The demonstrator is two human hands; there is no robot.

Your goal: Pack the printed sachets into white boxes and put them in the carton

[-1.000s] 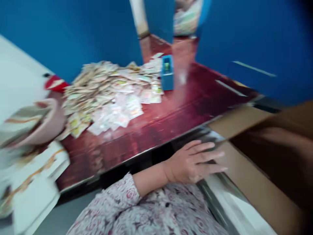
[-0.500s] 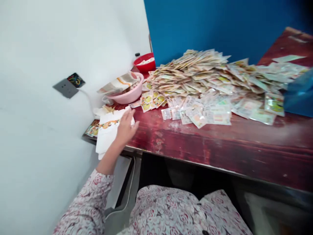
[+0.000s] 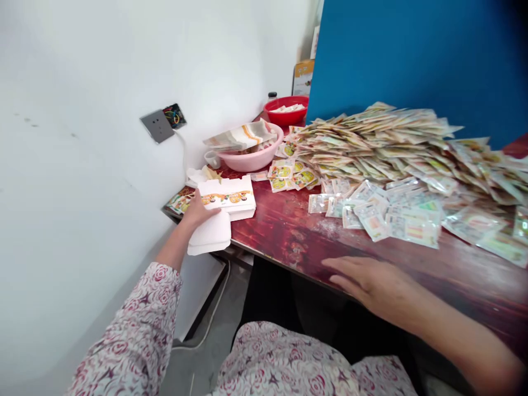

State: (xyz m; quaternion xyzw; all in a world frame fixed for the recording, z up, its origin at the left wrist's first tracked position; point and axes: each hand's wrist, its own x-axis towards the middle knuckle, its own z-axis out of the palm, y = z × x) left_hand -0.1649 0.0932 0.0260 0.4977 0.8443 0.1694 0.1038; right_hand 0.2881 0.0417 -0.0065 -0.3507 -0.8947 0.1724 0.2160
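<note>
A white cardboard box [image 3: 241, 212] with an orange printed band lies at the table's left end, its blank flap sticking out past the front edge. My left hand [image 3: 196, 212] grips the box at its left side, thumb over the top; some of the fingers are hidden. Over the table's front edge is my right hand [image 3: 367, 280], fingers stretched out and nothing in them. Small printed sachets [image 3: 373, 217] are spread on the table beyond it, in front of a large heap of packets [image 3: 383, 146].
A pink basin [image 3: 251, 159] with a striped cloth over it stands behind the box, and a red bowl [image 3: 289, 116] farther back. A blue panel [image 3: 404, 55] rises behind the heap. At the left, the wall has a socket plate [image 3: 157, 126] and exposed wires [image 3: 174, 115].
My view has swung left. My left hand has shifted from the top of the box to its left side, and the box shows more of its front. My right hand has come into view.
</note>
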